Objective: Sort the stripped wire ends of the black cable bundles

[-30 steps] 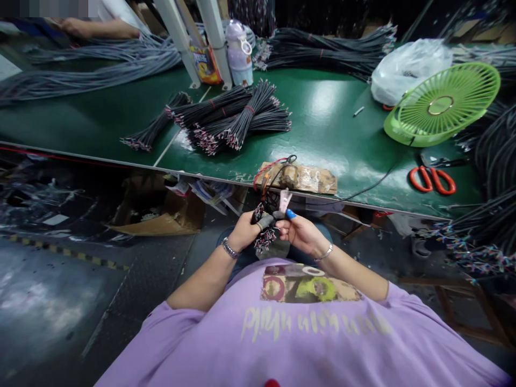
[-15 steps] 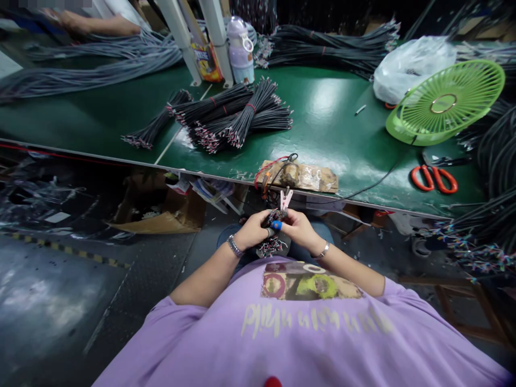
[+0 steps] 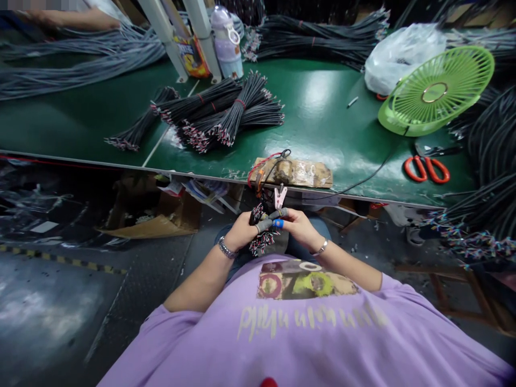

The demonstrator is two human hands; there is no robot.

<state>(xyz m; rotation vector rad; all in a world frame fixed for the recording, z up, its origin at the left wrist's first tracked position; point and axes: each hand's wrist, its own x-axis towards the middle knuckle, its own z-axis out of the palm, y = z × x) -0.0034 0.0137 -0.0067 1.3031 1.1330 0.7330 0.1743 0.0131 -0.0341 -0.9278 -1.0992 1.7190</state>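
My left hand (image 3: 241, 232) is closed round a bundle of short dark cables (image 3: 262, 244), low in front of my lap. Red, white and black wire ends stick out below and above its fingers. My right hand (image 3: 301, 230) meets it from the right, thumb and fingers pinched together against the bundle's side. Whatever lies between those fingertips is too small to make out. Grey covers and a blue wrap sit on the fingers. Just above the hands, a pink clothespin (image 3: 280, 197) hangs at the table edge by a wooden block (image 3: 308, 173) with red and black wires.
Tied cable bundles (image 3: 226, 115) lie on the green table (image 3: 322, 118). To the right are orange-handled scissors (image 3: 426, 169), a green fan (image 3: 435, 91) and a plastic bag (image 3: 399, 56). A bottle (image 3: 226, 43) stands at the back. Another person's arm (image 3: 76, 20) shows far left.
My hands have drawn slightly apart, showing more of the fingers between them. My left hand has shifted left with the cable bundle. The whole view has moved a little.
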